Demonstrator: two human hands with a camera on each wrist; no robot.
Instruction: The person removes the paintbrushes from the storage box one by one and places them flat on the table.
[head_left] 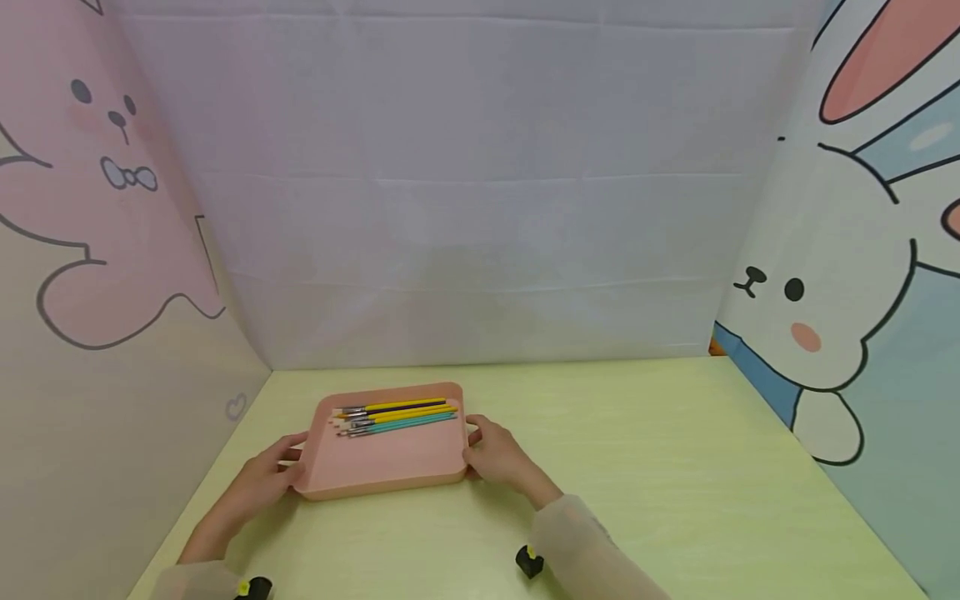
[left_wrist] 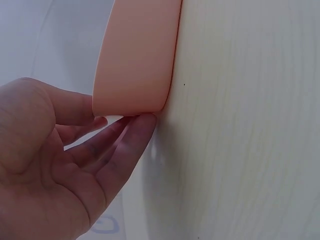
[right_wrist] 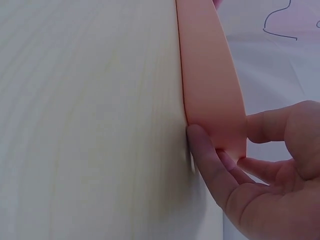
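Note:
A pink rectangular tray (head_left: 390, 462) is on the pale yellow-green table. Several paintbrushes (head_left: 397, 419) with yellow, dark and teal handles lie side by side in its back half, bristles toward the left. My left hand (head_left: 258, 483) grips the tray's left end. In the left wrist view, that thumb is at the rim of the tray (left_wrist: 135, 60) and the fingertips reach its lower edge. At the opposite end, my right hand (head_left: 504, 458) holds the tray the same way. The right wrist view has its fingertips low on the tray wall (right_wrist: 212, 75), thumb at the rim.
The table (head_left: 675, 467) extends to the right of the tray. Behind it hangs a white cloth backdrop (head_left: 487, 208). Side panels with a cartoon bear (head_left: 127, 242) and a cartoon rabbit (head_left: 840, 250) border the table left and right.

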